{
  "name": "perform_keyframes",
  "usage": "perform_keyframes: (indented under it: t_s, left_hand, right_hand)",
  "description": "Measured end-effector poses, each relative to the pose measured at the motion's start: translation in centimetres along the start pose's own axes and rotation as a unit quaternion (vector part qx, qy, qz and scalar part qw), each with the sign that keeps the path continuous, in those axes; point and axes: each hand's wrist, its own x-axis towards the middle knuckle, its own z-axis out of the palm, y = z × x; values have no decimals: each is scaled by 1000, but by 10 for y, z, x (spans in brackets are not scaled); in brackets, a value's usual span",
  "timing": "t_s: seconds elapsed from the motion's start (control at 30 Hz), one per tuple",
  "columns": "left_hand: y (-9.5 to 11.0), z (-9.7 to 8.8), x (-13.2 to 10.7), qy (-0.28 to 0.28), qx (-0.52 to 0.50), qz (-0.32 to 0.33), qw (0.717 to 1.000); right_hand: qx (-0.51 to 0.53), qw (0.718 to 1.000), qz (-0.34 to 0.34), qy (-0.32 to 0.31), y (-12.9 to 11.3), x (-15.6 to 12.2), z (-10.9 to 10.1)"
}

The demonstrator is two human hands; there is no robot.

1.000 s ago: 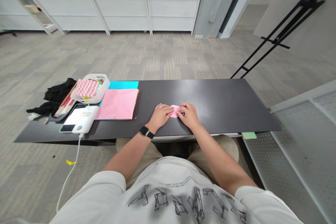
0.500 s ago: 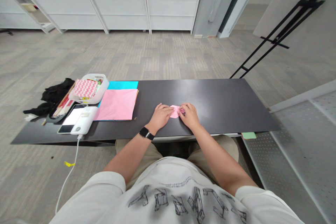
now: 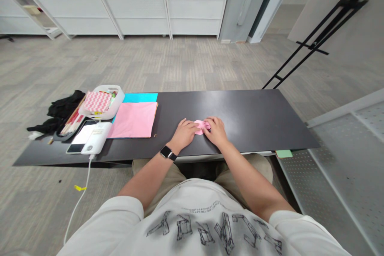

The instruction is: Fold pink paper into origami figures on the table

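Both hands press a small folded pink paper [image 3: 200, 126] flat on the dark tabletop [image 3: 255, 120]. The left hand [image 3: 183, 133] lies open on its left part. The right hand [image 3: 216, 131] pinches its right edge with curled fingertips.

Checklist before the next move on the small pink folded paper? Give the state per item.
1. Folded pink paper lies on the table, between both hands: ok.
2. Left hand rests flat on its left part: ok.
3. Right hand has fingertips on its right edge; pinching or only pressing: cannot tell.
4. Crease alignment, mostly covered by fingers: cannot tell.
5. Spare pink sheets lie apart to the left, not touching the fold: ok.
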Motion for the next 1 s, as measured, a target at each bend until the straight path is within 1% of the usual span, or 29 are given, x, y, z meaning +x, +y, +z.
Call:
perform_keyframes:
  t_s: [0.17,0.3,0.47,0.57,0.7,0.77,0.83,1.0]
  left_hand:
    - [-1,3,-1,4,1,-7,1000]
    - [-1,3,0,5,2,-7,1000]
    - [1,0,0,-4,-4,-12,1000]
    - [3,-2,-1,-8,-7,-12,1000]
    - [9,-4,-4,7,-4,-10,1000]
    - [12,-4,-5,16,-4,-10,1000]
    - [13,-5,-7,20,-4,-8,1000]
    - [13,-9,-11,1,6,-9,1000]
  right_hand:
    - [-36,999,34,-20,5,1,3]
    - [-67,995,70,-34,17,0,-4]
    - [-49,996,66,-27,33,-6,-14]
    - [-42,996,76,-20,32,-4,-14]
    - [-52,993,109,-9,21,3,-6]
    - [-58,994,94,-8,16,4,-1]
    - [-64,996,63,-19,13,4,2]
    - [-77,996,24,-40,9,2,-2]
